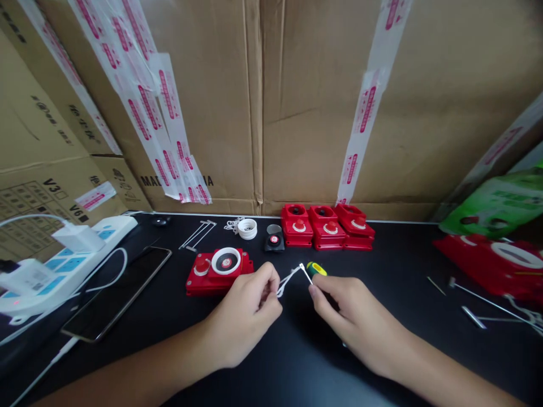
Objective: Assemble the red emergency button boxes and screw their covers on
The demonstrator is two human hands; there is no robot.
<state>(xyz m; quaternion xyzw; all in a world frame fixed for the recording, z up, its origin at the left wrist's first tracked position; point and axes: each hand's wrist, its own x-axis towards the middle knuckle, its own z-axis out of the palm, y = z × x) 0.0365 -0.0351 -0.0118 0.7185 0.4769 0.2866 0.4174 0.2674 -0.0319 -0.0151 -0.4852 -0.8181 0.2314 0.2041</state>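
My left hand (pixel 248 314) is closed in a pinch on a thin white cable tie (pixel 291 277), which stretches across to my right hand (pixel 345 316). My right hand pinches the tie's other end near its small square head and rests over a screwdriver with a green and yellow handle (pixel 316 269). Just behind my left hand lies a red plastic switch box (pixel 218 271) with a red button and a white ring. Both hands hover low over the black table (pixel 382 265).
A row of red switch boxes (pixel 327 227) stands at the back by the cardboard wall. White rings (pixel 247 228), a small black part (pixel 274 242) and metal pins (pixel 197 234) lie nearby. A phone (pixel 121 291) and power strip (pixel 68 257) sit left; red parts and metal rods (pixel 487 302) right.
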